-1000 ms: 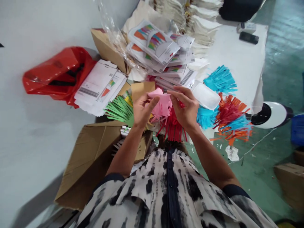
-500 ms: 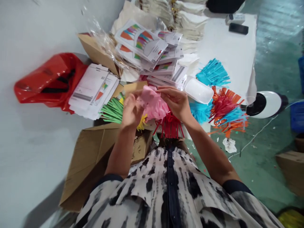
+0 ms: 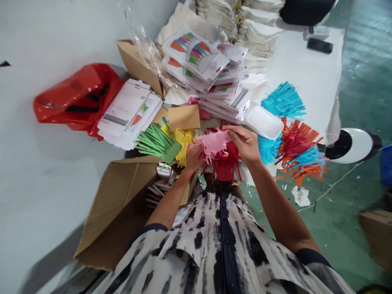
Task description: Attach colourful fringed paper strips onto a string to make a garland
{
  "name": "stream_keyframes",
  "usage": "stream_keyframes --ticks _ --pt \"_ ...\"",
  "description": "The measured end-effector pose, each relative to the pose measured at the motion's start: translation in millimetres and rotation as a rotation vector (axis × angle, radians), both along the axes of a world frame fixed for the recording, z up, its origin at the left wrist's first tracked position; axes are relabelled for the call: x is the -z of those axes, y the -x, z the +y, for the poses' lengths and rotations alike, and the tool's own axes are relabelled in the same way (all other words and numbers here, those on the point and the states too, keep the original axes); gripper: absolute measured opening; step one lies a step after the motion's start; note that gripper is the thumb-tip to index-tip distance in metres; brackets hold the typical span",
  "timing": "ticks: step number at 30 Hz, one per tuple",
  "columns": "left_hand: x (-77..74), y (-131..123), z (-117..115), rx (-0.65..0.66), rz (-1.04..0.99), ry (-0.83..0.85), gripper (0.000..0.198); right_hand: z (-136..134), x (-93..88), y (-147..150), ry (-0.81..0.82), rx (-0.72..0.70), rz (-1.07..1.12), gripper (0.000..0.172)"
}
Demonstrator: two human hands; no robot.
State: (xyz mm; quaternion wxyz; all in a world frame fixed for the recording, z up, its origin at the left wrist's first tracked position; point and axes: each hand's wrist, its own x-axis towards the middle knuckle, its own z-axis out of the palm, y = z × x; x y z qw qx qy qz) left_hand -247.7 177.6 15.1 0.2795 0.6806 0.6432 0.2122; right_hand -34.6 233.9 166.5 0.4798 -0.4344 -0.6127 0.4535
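Nearest the person's patterned shirt, an open cardboard box point(image 3: 122, 204) sits at the left. Just beyond, the left hand point(image 3: 193, 157) and the right hand point(image 3: 246, 143) both pinch a pink paper fringe point(image 3: 212, 143), held over a red fringe point(image 3: 226, 166). Green fringe point(image 3: 156, 143) and yellow fringe point(image 3: 183, 139) lie to the left, a white tray point(image 3: 265, 121) to the right. Farther off are printed packets point(image 3: 196, 57) and a red plastic bag point(image 3: 76, 96).

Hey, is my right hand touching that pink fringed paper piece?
Touching. The head view shows the right hand pinching the pink fringed paper piece at its right edge, with no gap between them.
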Motion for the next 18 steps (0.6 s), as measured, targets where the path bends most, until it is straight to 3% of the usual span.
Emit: stream_keyframes --ticks 6,11,15,18 --pt "17.1 31 4 0.068 0.065 -0.006 0.036 -6 13.1 -18 0.101 0.144 0.180 0.027" --pt "14.3 44 9 0.101 0.120 -0.018 0.045 -8 -3.9 -41 0.026 0.245 0.268 0.021" --pt "-10.4 42 14 0.079 0.178 0.073 0.044 -24 -30.4 -65 -0.159 0.417 0.145 0.016" --pt "-53.9 27 15 0.151 0.172 0.045 0.037 -45 -43.3 -74 -0.261 0.529 -0.056 0.015"
